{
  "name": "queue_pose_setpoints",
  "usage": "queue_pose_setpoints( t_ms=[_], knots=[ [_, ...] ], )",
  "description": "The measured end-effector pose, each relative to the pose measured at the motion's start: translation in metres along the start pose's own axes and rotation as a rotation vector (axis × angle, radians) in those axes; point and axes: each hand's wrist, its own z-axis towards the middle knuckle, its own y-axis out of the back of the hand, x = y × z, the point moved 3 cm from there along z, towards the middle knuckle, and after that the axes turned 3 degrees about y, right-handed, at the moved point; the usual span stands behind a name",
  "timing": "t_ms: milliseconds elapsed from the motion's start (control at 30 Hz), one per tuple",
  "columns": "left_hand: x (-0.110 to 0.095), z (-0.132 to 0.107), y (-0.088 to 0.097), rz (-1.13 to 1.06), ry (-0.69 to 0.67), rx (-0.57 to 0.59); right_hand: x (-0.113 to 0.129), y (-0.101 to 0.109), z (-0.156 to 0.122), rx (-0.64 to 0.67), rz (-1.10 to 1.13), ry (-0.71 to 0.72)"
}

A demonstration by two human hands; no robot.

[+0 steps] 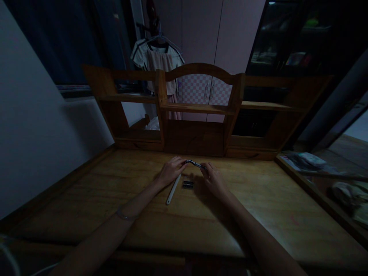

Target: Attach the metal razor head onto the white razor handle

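Your two forearms reach in from the near edge, with one thin bracelet [125, 214] on the left wrist. Your left hand [171, 170] is curled, its fingertips pinched on the left end of one slim metal piece [194, 164]. Your right hand [214, 180] is also curled, its fingertips closed on the right end. The piece spans the gap between the hands, just above the desk [273, 203].

One white rod [173, 190] lies on the wood below your left hand, slanting back toward you. In this dim light you cannot tell whether its far end joins the metal piece. One small dark block [187, 184] lies flat between your hands, just beside the rod.

The desk is wooden, and the room is dark. Beyond your hands stands one wooden hutch [198, 109] with open shelves; what they hold is too dark to tell. Behind it, one pale garment [158, 61] hangs on a hanger beside a pink wardrobe [201, 34]. A white wall runs along to your left. Blurry pale clutter [307, 159] lies off to your right.
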Motion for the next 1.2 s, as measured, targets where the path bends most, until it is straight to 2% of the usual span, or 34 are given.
queue_pose_setpoints(
  t_ms=[200, 300, 367, 433, 500, 600, 700, 900, 1067, 1200],
  knots=[
    [-0.005, 0.001, 0.006, -0.106, 0.006, 0.024, 0.005, 0.003, -0.001, 0.024, 0.06, 0.042],
    [-0.007, 0.002, 0.003, -0.192, 0.061, 0.005, 0.005, 0.001, -0.002, 0.067, 0.073, 0.06],
    [-0.004, 0.002, -0.001, -0.298, 0.192, -0.023, 0.005, 0.0, -0.002, 0.089, 0.081, 0.061],
    [0.001, 0.001, -0.008, -0.496, 0.374, -0.018, 0.004, 0.001, -0.001, 0.089, 0.087, 0.06],
    [0.005, 0.0, -0.016, -0.753, 0.53, 0.046, 0.004, 0.002, 0.0, 0.075, 0.085, 0.061],
    [0.004, -0.003, -0.022, -1.069, 0.624, 0.167, 0.005, 0.004, 0.0, 0.062, 0.076, 0.058],
    [0.004, -0.004, -0.025, -1.17, 0.622, 0.19, 0.005, 0.004, -0.001, 0.066, 0.074, 0.045],
    [0.011, -0.006, -0.034, -1.116, 0.597, 0.183, 0.011, 0.006, -0.002, 0.101, 0.072, 0.035],
    [0.007, -0.007, -0.033, -1.119, 0.554, 0.256, 0.021, 0.009, -0.004, 0.159, 0.105, -0.008],
    [0.002, -0.008, -0.031, -1.106, 0.547, 0.324, 0.02, 0.008, -0.004, 0.187, 0.051, -0.056]
  ],
)
